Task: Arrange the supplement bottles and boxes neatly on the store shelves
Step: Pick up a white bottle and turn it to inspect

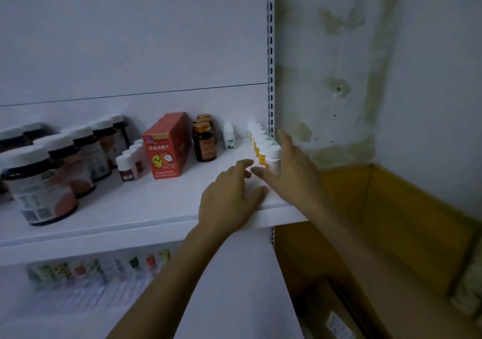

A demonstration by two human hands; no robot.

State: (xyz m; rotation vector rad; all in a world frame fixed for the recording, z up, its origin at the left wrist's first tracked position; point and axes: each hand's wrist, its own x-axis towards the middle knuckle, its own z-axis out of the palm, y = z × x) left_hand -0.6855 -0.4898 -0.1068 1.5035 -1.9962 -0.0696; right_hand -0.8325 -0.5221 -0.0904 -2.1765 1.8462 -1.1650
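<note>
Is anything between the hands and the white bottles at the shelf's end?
Nothing visible. The right hand is against the front white bottle; the left hand rests on the shelf right beside it.

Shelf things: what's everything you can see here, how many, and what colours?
big jars: at least six, dark with white lids, shelf's left end
small bottles: about four, dark red with white caps, beside the jars
boxes: a row, count unclear, red, mid-shelf
brown bottles: three, gold caps, right of the boxes
tiny white bottles: two or three, further back, right of the brown bottles
labelled bottles: about five, white with orange labels, shelf's right end
shelf: one, white
packets: many, mixed colours, blurred, lower shelf
cardboard box: one, yellow-brown, right of the shelf
left hand: open, on the shelf
right hand: open, against the labelled bottles
</note>
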